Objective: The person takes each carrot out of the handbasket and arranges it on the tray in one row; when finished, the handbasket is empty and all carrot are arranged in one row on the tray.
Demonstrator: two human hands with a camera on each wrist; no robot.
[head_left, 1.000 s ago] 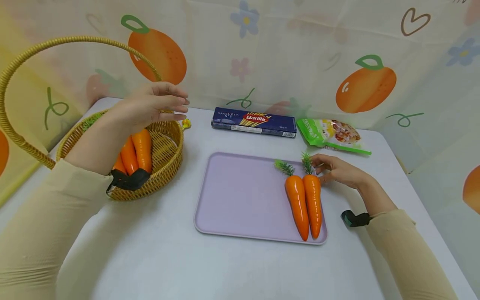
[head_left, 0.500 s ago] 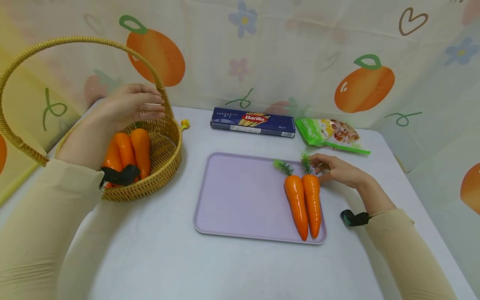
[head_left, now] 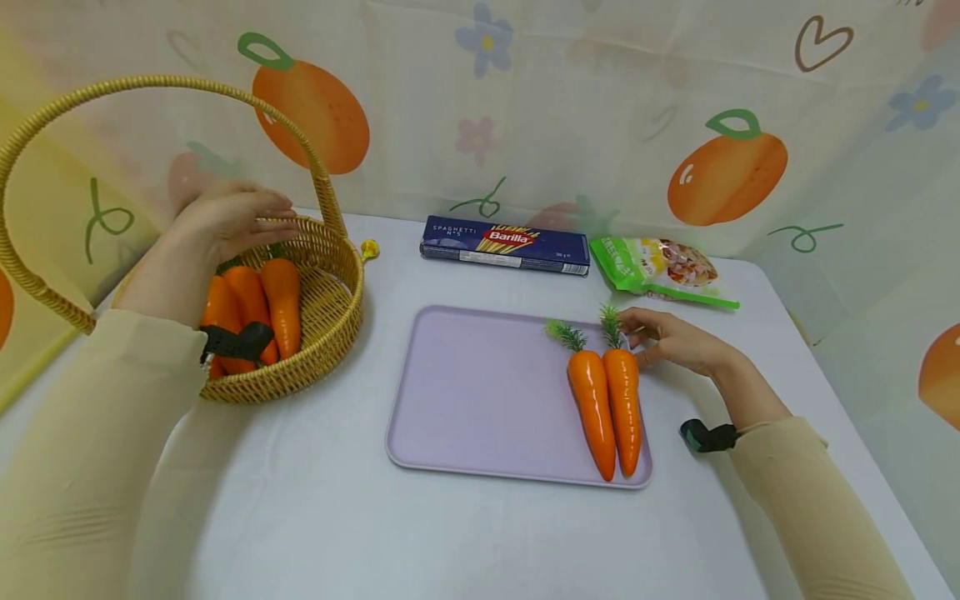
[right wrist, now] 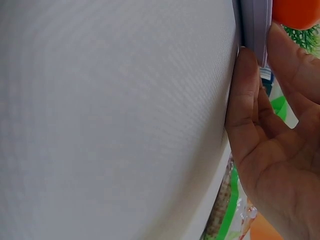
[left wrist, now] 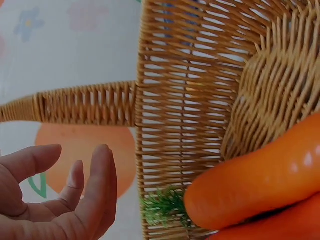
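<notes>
Through my cameras I see the left hand (head_left: 231, 217), loosely spread, near a round golden wicker basket (head_left: 339, 343); the right hand (head_left: 671, 342) pinches a rectangular lilac tray (head_left: 480, 392).

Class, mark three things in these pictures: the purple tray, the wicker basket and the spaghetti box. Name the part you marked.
Purple tray (head_left: 491, 393), head view: the bare middle of its flat surface.
Wicker basket (left wrist: 187, 100), left wrist view: its woven side wall.
Spaghetti box (head_left: 505, 244), head view: its printed face, near the red logo.
</notes>
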